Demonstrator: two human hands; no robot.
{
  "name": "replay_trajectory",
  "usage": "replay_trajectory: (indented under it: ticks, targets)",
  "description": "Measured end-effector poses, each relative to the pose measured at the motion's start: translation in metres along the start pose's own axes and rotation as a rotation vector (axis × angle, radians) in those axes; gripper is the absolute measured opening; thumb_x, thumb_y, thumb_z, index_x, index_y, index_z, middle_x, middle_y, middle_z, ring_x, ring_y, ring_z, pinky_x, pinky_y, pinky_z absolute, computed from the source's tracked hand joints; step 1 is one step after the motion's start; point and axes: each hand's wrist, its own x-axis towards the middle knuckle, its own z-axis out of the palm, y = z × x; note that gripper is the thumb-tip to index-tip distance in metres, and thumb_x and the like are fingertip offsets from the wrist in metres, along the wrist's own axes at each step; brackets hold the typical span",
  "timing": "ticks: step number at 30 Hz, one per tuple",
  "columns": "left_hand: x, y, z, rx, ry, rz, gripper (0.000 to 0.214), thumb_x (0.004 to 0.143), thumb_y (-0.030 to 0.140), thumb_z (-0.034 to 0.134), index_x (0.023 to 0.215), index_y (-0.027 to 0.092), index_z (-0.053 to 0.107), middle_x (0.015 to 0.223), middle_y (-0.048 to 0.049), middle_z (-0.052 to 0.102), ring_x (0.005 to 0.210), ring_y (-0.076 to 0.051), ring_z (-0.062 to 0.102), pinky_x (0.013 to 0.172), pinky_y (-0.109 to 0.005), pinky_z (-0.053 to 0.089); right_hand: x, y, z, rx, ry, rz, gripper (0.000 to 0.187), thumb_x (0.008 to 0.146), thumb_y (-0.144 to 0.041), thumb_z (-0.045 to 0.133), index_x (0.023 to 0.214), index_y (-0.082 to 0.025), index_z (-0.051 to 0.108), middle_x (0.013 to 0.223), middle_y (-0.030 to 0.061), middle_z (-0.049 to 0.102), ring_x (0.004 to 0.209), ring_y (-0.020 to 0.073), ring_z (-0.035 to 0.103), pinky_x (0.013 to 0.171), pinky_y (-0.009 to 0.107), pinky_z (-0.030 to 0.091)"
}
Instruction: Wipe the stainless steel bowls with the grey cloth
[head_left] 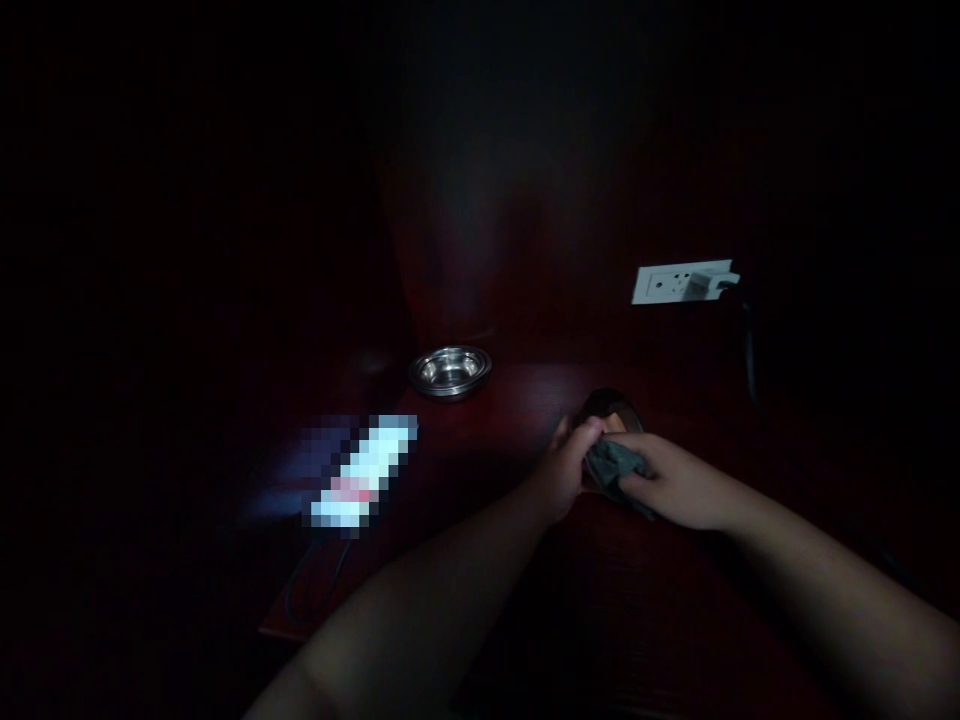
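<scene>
dark cloth [619, 466]: located right of center, in the lower half of the frame, bunched against the near side of a dark round object [609, 402]. the object's exact type cannot be told in the low light. right hand [675, 482]: closed, gripping the cloth between thumb and fingers. left hand [566, 472]: curled around the left side of the round object, gripping it; its thumb lies beside the cloth. both hands are positioned over a dark red tabletop [517, 400].

surrounding items: a shiny metal bowl [450, 390] rests on the tabletop just left of the frame center. a bright, pixelated device [367, 470] lies left of center, below the bowl, with a thin cable [291, 590] looped beneath it. a white socket panel [651, 288] is mounted at right, above the hands, with a plug [701, 286] inserted and a black cord [750, 355] hanging down.
</scene>
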Motion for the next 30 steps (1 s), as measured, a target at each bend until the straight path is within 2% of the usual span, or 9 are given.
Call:
replay_trajectory:
  ticks: [3,7,9,13,17,19,22,25,30]
  targets:
    - [0.003,-0.003,-0.001,0.004,0.007,0.007,0.056,0.074,0.059,0.063,0.113,0.020,0.060,0.107,-0.0084,0.066,0.090,-0.022,0.064,0.069,-0.032,0.054,-0.001,-0.003,0.000,0.200,0.036,0.020,0.008,0.072,-0.025,0.057,0.075,-0.019,0.060,0.067,-0.0010,0.061,0.059,0.0151,0.057,0.056,0.028,0.049]
    - [0.005,-0.005,-0.002,0.010,-0.025,0.005,0.059,0.074,0.064,0.059,0.112,0.019,0.062,0.111,-0.0109,0.067,0.098,-0.026,0.064,0.077,-0.037,0.054,-0.001,-0.006,0.002,0.411,0.139,0.097,0.030,0.068,-0.041,0.071,0.086,-0.018,0.061,0.074,0.0022,0.069,0.064,0.0184,0.064,0.058,0.031,0.053]
    - [0.004,-0.005,-0.002,0.025,-0.051,0.027,0.059,0.074,0.063,0.061,0.114,0.020,0.062,0.115,-0.0104,0.066,0.106,-0.027,0.062,0.085,-0.040,0.053,-0.001,-0.005,0.005,0.454,0.199,0.112,0.035,0.066,-0.043,0.075,0.086,-0.019,0.061,0.074,0.0025,0.070,0.065,0.0195,0.065,0.059,0.032,0.054]
    - [0.000,-0.003,-0.001,0.076,-0.073,0.034,0.062,0.073,0.058,0.065,0.124,0.023,0.056,0.126,-0.0100,0.062,0.116,-0.030,0.058,0.094,-0.046,0.049,0.001,-0.001,0.008,0.359,0.383,0.086,0.027,0.068,-0.039,0.074,0.080,-0.020,0.061,0.072,0.0012,0.068,0.065,0.0196,0.065,0.062,0.031,0.055]
    - [-0.003,0.001,0.001,0.100,-0.072,0.037,0.063,0.076,0.056,0.064,0.129,0.024,0.053,0.131,-0.0110,0.059,0.120,-0.031,0.056,0.096,-0.048,0.048,0.003,0.004,0.007,0.099,0.546,-0.023,0.013,0.075,-0.033,0.061,0.082,-0.021,0.060,0.076,0.0023,0.066,0.068,0.0202,0.063,0.065,0.032,0.052]
    - [-0.004,0.002,0.002,0.103,-0.062,0.030,0.064,0.076,0.056,0.064,0.129,0.023,0.052,0.130,-0.0118,0.059,0.119,-0.031,0.056,0.092,-0.047,0.051,0.004,0.006,0.005,-0.049,0.579,-0.055,0.010,0.074,-0.028,0.057,0.082,-0.022,0.059,0.076,0.0027,0.064,0.068,0.0209,0.062,0.066,0.034,0.051]
    - [-0.004,0.003,0.002,0.096,-0.048,-0.004,0.062,0.077,0.056,0.061,0.130,0.024,0.050,0.128,-0.0126,0.060,0.111,-0.033,0.060,0.081,-0.048,0.055,0.004,0.009,0.002,-0.153,0.583,-0.011,0.012,0.071,-0.023,0.055,0.082,-0.022,0.058,0.074,0.0027,0.064,0.066,0.0213,0.061,0.066,0.034,0.050]
    - [-0.004,0.003,0.002,0.092,-0.040,-0.003,0.059,0.078,0.054,0.061,0.129,0.027,0.052,0.131,-0.0110,0.058,0.113,-0.033,0.059,0.080,-0.048,0.055,0.004,0.012,-0.001,-0.089,0.631,0.072,0.011,0.072,-0.023,0.055,0.082,-0.022,0.059,0.074,0.0035,0.066,0.066,0.0220,0.062,0.064,0.035,0.052]
    - [0.000,0.002,0.001,0.022,0.006,-0.066,0.061,0.077,0.057,0.060,0.129,0.026,0.052,0.132,-0.0126,0.057,0.112,-0.034,0.060,0.078,-0.052,0.056,0.007,0.016,-0.006,0.182,0.792,0.262,0.015,0.074,-0.030,0.064,0.085,-0.020,0.065,0.083,0.0076,0.072,0.074,0.0247,0.069,0.069,0.038,0.056]
